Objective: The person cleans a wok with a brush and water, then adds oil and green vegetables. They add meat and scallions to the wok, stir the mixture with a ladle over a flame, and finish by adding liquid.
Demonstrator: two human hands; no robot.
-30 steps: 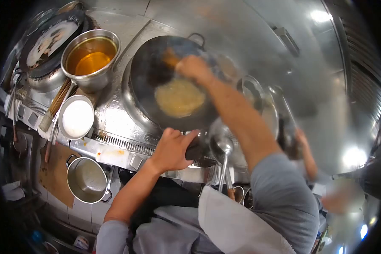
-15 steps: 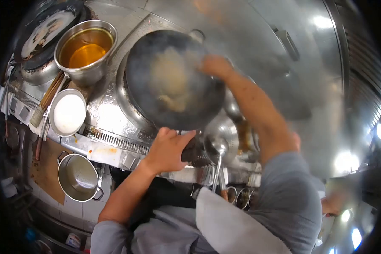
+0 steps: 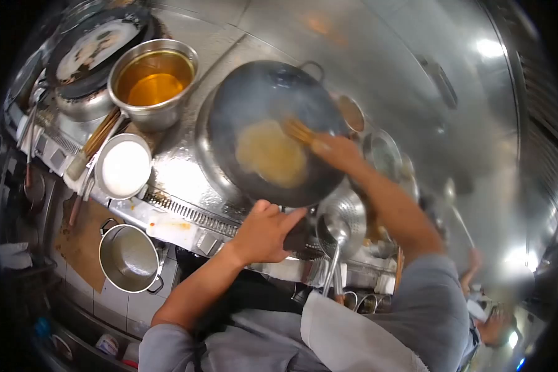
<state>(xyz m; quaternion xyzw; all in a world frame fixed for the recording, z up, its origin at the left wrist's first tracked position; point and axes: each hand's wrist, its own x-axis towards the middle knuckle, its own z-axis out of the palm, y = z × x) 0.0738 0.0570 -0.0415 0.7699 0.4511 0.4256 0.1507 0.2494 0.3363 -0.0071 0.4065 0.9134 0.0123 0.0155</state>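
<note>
A dark wok [image 3: 229, 105] sits on the stove with a pale yellow, flat round of food [image 3: 270, 155] inside, under light smoke. My left hand [image 3: 260, 232] is at the wok's near rim, fingers curled against it and one digit stretched out to the right. Over the wok's right side, my right hand [image 3: 335, 152] is closed around a short tan, brush-like tool [image 3: 297, 131], whose tip is beside the food's upper right edge. Part of the left hand's grip is hidden.
Left of the wok stand a pot of amber liquid [image 3: 155, 90], a bowl of white stuff [image 3: 125, 166] and a bamboo brush [image 3: 99, 133]. A perforated ladle [image 3: 341, 223] lies near right. An empty pot [image 3: 129, 257] is lower left. Another person's arm [image 3: 472, 266] shows at right.
The view has shifted, moving the scene rightwards. My right hand has come down closer to the food, which now looks rounder and lies lower in the wok. My left hand stays at the rim.
</note>
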